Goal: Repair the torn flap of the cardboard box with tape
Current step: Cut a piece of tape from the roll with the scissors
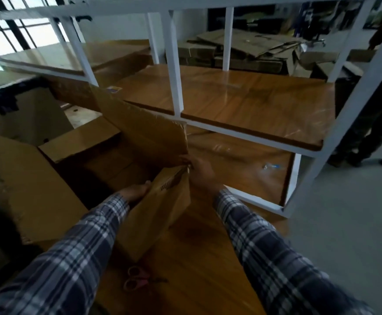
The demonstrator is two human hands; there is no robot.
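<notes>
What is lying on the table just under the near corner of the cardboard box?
Pink-handled scissors lie on the wooden table just in front of the cardboard box. What sits beneath the box is covered. No tape roll is visible there.

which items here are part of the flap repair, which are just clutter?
In the job:
- cardboard box
- torn flap
- left hand on the box wall
- right hand at the flap corner
- pink scissors, likely for tape

Lying about:
- flattened cardboard stack
- white shelf frame
</notes>
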